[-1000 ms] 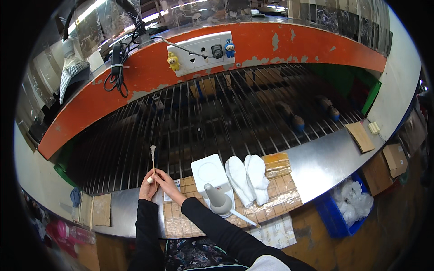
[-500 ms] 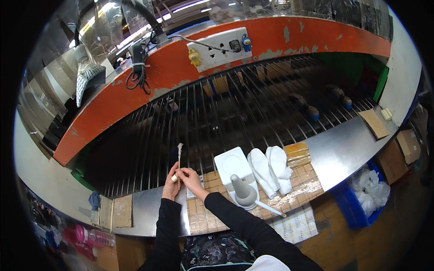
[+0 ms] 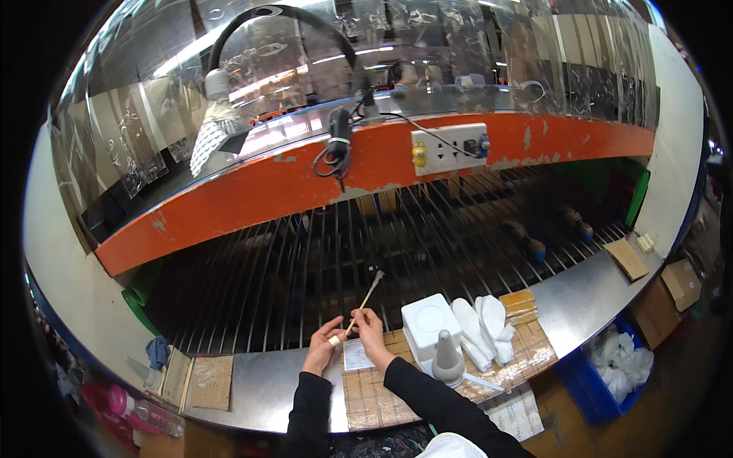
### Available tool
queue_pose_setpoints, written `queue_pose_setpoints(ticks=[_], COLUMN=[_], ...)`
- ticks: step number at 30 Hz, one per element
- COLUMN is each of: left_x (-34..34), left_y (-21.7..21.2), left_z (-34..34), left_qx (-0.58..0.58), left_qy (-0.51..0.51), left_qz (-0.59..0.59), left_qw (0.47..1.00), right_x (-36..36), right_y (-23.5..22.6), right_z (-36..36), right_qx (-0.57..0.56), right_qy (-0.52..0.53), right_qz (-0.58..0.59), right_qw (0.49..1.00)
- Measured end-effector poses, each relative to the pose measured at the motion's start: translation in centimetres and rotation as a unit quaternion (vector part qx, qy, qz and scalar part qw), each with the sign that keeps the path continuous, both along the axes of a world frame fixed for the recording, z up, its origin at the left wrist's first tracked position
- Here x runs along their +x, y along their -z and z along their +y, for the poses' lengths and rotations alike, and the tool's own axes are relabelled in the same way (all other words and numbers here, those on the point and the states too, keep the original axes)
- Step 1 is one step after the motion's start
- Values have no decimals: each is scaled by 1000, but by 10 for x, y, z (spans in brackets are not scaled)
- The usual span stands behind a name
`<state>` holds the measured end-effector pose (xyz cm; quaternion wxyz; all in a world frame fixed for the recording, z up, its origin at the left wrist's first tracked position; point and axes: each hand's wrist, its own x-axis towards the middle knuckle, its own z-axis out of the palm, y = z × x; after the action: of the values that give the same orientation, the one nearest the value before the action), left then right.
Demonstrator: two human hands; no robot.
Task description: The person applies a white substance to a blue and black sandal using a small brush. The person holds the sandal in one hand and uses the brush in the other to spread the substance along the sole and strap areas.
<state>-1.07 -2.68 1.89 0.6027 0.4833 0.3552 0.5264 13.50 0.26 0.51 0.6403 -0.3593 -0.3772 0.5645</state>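
Stick | in R-hand grip | tip away, up-R | axis diag.

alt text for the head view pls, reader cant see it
A person's right hand holds a thin tan stick with a whitish tip beside the left hand, before a rack of dark metal bars. To the right are a boxy white container, a grey cone and white, soft-looking pieces.

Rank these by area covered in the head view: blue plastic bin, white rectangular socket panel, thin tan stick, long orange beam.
Long orange beam
Blue plastic bin
White rectangular socket panel
Thin tan stick
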Motion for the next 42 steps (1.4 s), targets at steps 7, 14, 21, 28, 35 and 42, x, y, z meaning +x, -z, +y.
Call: queue_pose_setpoints(ticks=[7,14,21,28,35,42], left_x=[29,32,28,20,23,23], left_y=[2,15,24,16,26,30], left_z=[0,5,9,6,7,8], left_qx=[114,124,238,191,149,146], left_qy=[-107,-133,-123,-66,-119,-119], left_qz=[259,192,294,269,299,267], left_qw=[953,964,917,942,935,945], right_x=[4,12,10,2,3,7], right_y=[1,0,8,15,14,11], right_z=[1,-6,1,13,14,10], right_qx=[11,81,77,53,22,73], right_qy=[-8,-60,-58,-99,-94,-74], right_qz=[35,-132,-124,-58,-9,-93], right_qw=[999,986,988,992,995,990])
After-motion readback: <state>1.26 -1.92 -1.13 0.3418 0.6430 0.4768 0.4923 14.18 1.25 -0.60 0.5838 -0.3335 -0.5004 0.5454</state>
